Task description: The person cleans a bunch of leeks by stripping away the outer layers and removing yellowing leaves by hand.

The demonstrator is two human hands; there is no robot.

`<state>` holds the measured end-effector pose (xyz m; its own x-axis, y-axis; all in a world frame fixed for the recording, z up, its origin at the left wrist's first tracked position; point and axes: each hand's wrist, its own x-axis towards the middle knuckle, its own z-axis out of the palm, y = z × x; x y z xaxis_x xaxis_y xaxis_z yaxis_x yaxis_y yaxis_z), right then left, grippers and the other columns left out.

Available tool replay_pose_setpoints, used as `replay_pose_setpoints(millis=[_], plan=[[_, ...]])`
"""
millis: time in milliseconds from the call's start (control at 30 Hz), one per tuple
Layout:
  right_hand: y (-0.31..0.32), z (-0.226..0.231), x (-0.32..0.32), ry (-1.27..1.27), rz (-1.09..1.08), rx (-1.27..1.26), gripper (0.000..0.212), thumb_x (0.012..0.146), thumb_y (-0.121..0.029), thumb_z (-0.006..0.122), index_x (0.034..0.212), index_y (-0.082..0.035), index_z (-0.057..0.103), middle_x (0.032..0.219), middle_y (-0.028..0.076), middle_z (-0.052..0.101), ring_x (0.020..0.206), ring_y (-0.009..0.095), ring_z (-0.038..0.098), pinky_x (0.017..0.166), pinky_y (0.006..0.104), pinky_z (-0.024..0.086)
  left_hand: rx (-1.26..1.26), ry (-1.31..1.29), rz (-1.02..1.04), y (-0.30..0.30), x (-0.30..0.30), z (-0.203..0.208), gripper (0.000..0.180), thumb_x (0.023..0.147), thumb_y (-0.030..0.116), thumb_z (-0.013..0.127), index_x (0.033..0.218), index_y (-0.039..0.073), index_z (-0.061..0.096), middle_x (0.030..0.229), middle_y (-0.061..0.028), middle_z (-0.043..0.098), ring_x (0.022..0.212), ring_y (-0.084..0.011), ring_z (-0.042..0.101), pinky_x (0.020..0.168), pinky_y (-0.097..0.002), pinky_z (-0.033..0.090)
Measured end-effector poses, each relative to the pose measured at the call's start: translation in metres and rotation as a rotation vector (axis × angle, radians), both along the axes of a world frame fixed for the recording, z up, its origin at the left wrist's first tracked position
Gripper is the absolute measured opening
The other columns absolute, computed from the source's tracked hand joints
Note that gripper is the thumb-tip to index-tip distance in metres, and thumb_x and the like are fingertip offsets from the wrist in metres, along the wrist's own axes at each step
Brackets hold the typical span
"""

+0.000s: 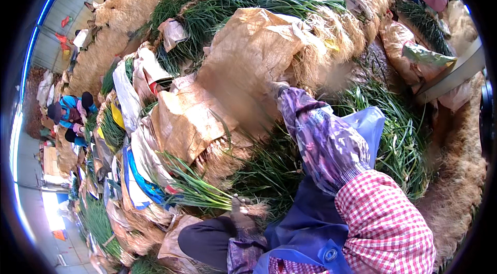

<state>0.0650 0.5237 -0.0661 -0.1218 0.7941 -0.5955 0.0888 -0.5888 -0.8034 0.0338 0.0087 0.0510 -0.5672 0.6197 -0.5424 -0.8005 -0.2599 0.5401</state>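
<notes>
A small bunch of green onions (207, 191) is in my left hand (241, 204), at the lower middle. The gloved fingers wrap it near the root end, and its green leaves point to the upper left. My right hand (279, 87) reaches forward in a purple patterned sleeve (321, 134). It is at the edge of a tan woven sack (253, 41), beside pale stringy roots (310, 62). Its fingers are too small and blurred to make out. Loose green onions (269, 170) lie between my arms.
Another tan sack (181, 119) covers more bunches to the left. Green leaves (398, 139) heap up on my right, beside a long bank of roots (455, 170). Other people sit among the piles, one at far left (70, 113). A grey post (455, 75) stands at right.
</notes>
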Motion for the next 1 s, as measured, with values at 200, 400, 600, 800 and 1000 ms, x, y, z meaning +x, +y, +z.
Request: replay_pose_setpoints(millis=[200,400,600,800,1000], plan=[[-0.053,0.047,-0.032,0.356,0.076,-0.014,0.031,0.070,-0.028,0.078,0.082,-0.003,0.064,0.070,0.008,0.062,0.055,0.020,0.057,0.048,0.0328,0.047,-0.138,-0.014,0.073,-0.034,-0.004,-0.021,0.016,0.089,0.026,0.061,0.091,0.012,0.054,0.070,0.0007,0.051,0.064,-0.0121,0.049,0.063,-0.0283,0.045],[0.133,0.186,0.140,0.602,0.159,1.070,0.018,0.088,-0.027,0.058,0.089,-0.009,0.057,0.076,0.004,0.058,0.070,0.017,0.056,0.066,0.0316,0.046,-0.030,-0.014,0.023,0.027,0.011,-0.017,0.017,0.088,0.028,0.061,0.084,0.012,0.057,0.068,0.0006,0.054,0.067,-0.0138,0.054,0.061,-0.0264,0.048],[0.074,0.221,0.347,0.768,-0.301,0.585,0.026,0.092,-0.032,0.053,0.101,-0.008,0.060,0.091,0.005,0.063,0.084,0.020,0.059,0.079,0.0338,0.046,-0.012,0.043,-0.026,-0.027,-0.018,-0.060,0.019,0.088,0.025,0.062,0.096,0.009,0.057,0.075,-0.0025,0.057,0.071,-0.0154,0.059,0.066,-0.0279,0.052],[-0.044,0.093,0.625,0.345,-0.623,0.291,0.029,0.092,-0.034,0.053,0.104,-0.009,0.060,0.094,0.004,0.063,0.081,0.019,0.058,0.076,0.0335,0.046,-0.134,-0.067,0.149,-0.011,-0.014,-0.044,0.017,0.090,0.022,0.059,0.095,0.006,0.058,0.070,-0.0045,0.057,0.064,-0.0176,0.056,0.062,-0.0323,0.051],[-0.164,0.018,0.770,0.097,-0.782,-0.001,0.032,0.092,-0.036,0.053,0.107,-0.009,0.060,0.098,0.002,0.063,0.078,0.018,0.057,0.073,0.0332,0.046,-0.116,-0.038,0.131,-0.004,-0.006,-0.027,0.018,0.089,0.023,0.059,0.098,0.008,0.054,0.065,-0.0037,0.054,0.058,-0.0201,0.054,0.053,-0.0341,0.046]])
